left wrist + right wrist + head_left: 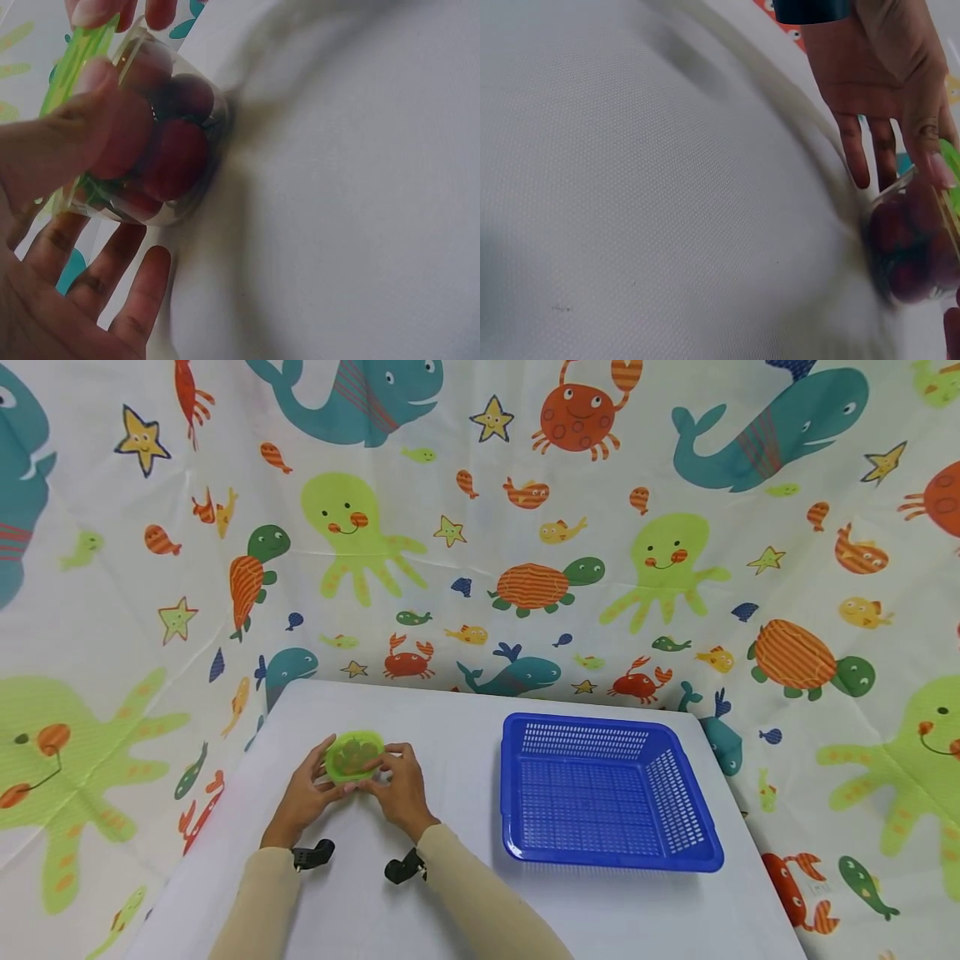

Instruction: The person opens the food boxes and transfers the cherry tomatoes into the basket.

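Observation:
A small clear plastic container (214,142) with a bright green lid (354,755) is at the left part of the table. Several round dark red fruits (176,159) and some green bits show through its wall. My left hand (303,795) holds it from the left, thumb at the lid's edge, other fingers spread along the far side. From the right, my right hand (405,789) grips the lid's rim, its thumb (930,146) on the green edge. In the right wrist view the container (904,244) is partly cut off by the frame edge.
A blue plastic basket (510,793) with slotted walls stands on the right side of the white table (450,893). Behind and beside the table hangs a curtain (450,610) printed with sea animals. A small black device (313,855) is strapped to each wrist.

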Demonstrator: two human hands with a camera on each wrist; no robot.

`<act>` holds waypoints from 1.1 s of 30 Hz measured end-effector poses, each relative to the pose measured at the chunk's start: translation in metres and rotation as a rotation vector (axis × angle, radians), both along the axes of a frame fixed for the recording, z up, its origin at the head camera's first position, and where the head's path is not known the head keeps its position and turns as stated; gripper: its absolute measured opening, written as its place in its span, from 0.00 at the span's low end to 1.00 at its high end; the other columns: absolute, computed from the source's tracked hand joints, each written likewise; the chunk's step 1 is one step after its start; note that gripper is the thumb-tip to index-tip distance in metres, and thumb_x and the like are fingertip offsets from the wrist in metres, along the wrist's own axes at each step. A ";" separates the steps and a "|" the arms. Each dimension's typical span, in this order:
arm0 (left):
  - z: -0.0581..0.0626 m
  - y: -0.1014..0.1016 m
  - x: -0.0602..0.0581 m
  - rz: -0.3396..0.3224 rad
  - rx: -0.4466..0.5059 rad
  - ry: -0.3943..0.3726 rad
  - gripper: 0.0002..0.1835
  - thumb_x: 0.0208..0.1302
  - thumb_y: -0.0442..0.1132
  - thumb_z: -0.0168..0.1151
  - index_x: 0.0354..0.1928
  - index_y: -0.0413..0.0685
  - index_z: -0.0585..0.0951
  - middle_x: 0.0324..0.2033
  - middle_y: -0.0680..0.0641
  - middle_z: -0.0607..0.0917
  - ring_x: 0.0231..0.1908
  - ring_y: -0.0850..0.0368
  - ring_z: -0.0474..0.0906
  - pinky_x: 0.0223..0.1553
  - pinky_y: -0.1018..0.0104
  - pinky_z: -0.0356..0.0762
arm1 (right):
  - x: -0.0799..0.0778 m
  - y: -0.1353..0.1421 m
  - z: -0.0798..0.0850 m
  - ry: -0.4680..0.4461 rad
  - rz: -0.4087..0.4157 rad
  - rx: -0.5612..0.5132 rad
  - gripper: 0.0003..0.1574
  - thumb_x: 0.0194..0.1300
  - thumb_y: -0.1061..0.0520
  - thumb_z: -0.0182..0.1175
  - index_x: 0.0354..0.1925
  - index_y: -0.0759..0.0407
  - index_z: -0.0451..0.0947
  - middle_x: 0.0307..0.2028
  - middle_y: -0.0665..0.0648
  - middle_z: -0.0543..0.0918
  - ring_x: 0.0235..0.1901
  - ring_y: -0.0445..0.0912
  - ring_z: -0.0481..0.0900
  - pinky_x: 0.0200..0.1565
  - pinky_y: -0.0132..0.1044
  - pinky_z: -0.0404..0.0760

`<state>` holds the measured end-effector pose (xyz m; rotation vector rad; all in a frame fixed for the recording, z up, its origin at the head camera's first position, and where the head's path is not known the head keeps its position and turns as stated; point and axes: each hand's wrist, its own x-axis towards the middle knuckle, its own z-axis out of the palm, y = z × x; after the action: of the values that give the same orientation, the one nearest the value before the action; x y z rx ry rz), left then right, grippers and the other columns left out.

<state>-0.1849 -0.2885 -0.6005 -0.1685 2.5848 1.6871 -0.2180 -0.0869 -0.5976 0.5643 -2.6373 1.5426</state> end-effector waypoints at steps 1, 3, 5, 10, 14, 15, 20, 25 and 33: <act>0.000 0.001 0.000 0.000 0.004 -0.004 0.60 0.63 0.50 0.79 0.87 0.60 0.47 0.84 0.35 0.55 0.77 0.28 0.61 0.73 0.33 0.71 | 0.000 0.001 0.000 0.000 0.002 -0.018 0.13 0.61 0.51 0.80 0.44 0.47 0.90 0.62 0.52 0.78 0.47 0.37 0.82 0.49 0.26 0.83; 0.000 0.002 -0.001 -0.004 0.008 -0.013 0.60 0.63 0.50 0.78 0.87 0.59 0.47 0.84 0.35 0.55 0.77 0.29 0.61 0.73 0.34 0.71 | -0.001 0.003 -0.001 0.003 0.002 -0.048 0.14 0.61 0.51 0.79 0.45 0.48 0.90 0.60 0.52 0.78 0.47 0.38 0.83 0.48 0.26 0.84; -0.001 0.004 -0.001 -0.008 0.008 -0.024 0.60 0.64 0.51 0.78 0.87 0.59 0.47 0.84 0.35 0.55 0.78 0.29 0.61 0.73 0.34 0.71 | -0.001 0.005 -0.002 0.011 -0.004 -0.057 0.13 0.62 0.51 0.79 0.45 0.48 0.90 0.57 0.52 0.78 0.47 0.39 0.84 0.48 0.26 0.85; -0.003 0.006 -0.002 -0.017 0.005 -0.049 0.59 0.64 0.50 0.77 0.87 0.59 0.47 0.85 0.36 0.54 0.79 0.29 0.59 0.74 0.35 0.70 | 0.000 0.011 -0.003 0.029 -0.028 -0.078 0.13 0.62 0.52 0.79 0.45 0.49 0.90 0.56 0.52 0.79 0.48 0.42 0.85 0.47 0.25 0.83; -0.003 0.006 -0.002 -0.023 -0.012 -0.063 0.59 0.65 0.54 0.76 0.87 0.63 0.46 0.85 0.38 0.52 0.80 0.27 0.57 0.74 0.35 0.68 | 0.002 0.017 -0.001 0.023 -0.058 -0.117 0.12 0.63 0.52 0.78 0.45 0.48 0.90 0.58 0.52 0.79 0.48 0.41 0.84 0.48 0.29 0.85; -0.003 0.006 -0.001 -0.026 -0.014 -0.065 0.59 0.65 0.54 0.76 0.87 0.63 0.46 0.85 0.38 0.51 0.80 0.26 0.56 0.74 0.34 0.68 | 0.002 0.019 0.000 0.021 -0.066 -0.127 0.12 0.63 0.52 0.78 0.44 0.48 0.89 0.58 0.52 0.79 0.48 0.40 0.84 0.48 0.30 0.85; -0.003 0.003 -0.001 -0.044 -0.001 -0.049 0.59 0.66 0.52 0.76 0.87 0.63 0.46 0.85 0.41 0.53 0.81 0.27 0.54 0.72 0.37 0.68 | 0.001 0.032 -0.002 0.010 -0.101 -0.153 0.10 0.64 0.53 0.78 0.44 0.47 0.89 0.59 0.52 0.79 0.49 0.43 0.85 0.48 0.32 0.86; -0.006 0.004 -0.002 -0.041 0.070 -0.048 0.60 0.66 0.48 0.76 0.87 0.62 0.44 0.86 0.43 0.53 0.82 0.29 0.51 0.74 0.36 0.66 | 0.000 0.045 -0.006 0.012 -0.136 -0.160 0.10 0.64 0.53 0.78 0.44 0.46 0.89 0.61 0.53 0.78 0.49 0.43 0.84 0.48 0.33 0.86; -0.011 0.007 -0.004 0.005 0.148 -0.065 0.60 0.67 0.51 0.76 0.87 0.65 0.42 0.86 0.44 0.51 0.84 0.33 0.49 0.78 0.33 0.60 | 0.000 0.061 -0.009 0.049 -0.193 -0.172 0.11 0.63 0.55 0.78 0.44 0.47 0.89 0.60 0.55 0.80 0.48 0.47 0.86 0.46 0.36 0.88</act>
<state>-0.1890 -0.2818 -0.6119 -0.2186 2.4047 1.8332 -0.2178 -0.0263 -0.6063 0.3222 -2.4097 1.6514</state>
